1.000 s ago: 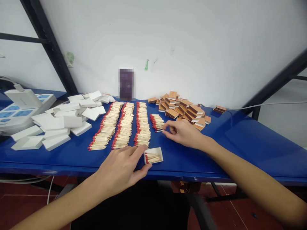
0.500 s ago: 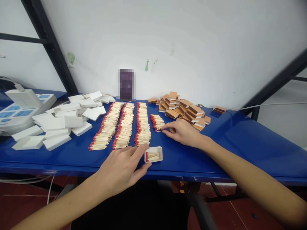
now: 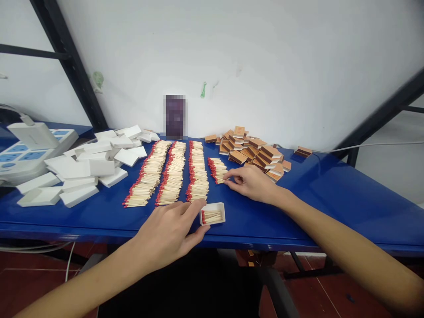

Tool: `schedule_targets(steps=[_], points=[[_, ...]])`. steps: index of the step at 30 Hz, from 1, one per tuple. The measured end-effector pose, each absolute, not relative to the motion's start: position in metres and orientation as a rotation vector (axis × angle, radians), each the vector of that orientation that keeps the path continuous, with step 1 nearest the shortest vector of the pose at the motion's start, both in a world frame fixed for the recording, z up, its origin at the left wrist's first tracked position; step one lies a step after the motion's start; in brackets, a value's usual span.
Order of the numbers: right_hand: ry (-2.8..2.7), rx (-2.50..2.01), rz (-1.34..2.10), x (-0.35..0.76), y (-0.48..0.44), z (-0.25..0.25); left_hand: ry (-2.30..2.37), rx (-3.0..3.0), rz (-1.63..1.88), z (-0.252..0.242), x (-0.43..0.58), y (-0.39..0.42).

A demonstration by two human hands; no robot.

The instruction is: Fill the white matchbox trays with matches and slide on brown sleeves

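My left hand [image 3: 172,232] rests near the front edge of the blue table [image 3: 331,198], with thumb and forefinger gripping the left side of a small white tray [image 3: 213,214] that holds several red-tipped matches. My right hand [image 3: 251,182] lies further back, its fingertips pinched on matches at the near end of a short row of matches [image 3: 217,169]. Three long rows of matches [image 3: 172,173] lie to the left of that short row.
A heap of white empty trays [image 3: 86,170] covers the left of the table. Brown matchbox sleeves [image 3: 255,152] are piled at the back right. A white power strip [image 3: 23,152] sits far left. Black frame bars stand against the white wall.
My right hand's fingers have shifted slightly at the near end of the short match row. My left hand and the tray have stayed almost still.
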State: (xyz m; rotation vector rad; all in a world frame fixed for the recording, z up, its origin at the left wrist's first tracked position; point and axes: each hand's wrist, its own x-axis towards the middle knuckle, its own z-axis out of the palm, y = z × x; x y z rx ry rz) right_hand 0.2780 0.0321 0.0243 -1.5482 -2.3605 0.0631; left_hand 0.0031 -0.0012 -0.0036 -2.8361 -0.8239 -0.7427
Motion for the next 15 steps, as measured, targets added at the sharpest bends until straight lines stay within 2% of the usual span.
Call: schedule_targets(steps=[15], points=[[-2.461, -1.518, 0.167, 0.2822, 0.0347, 0.0195, -0.827, -2.830, -0.747, -0.0029, 0.0032, -0.0008]])
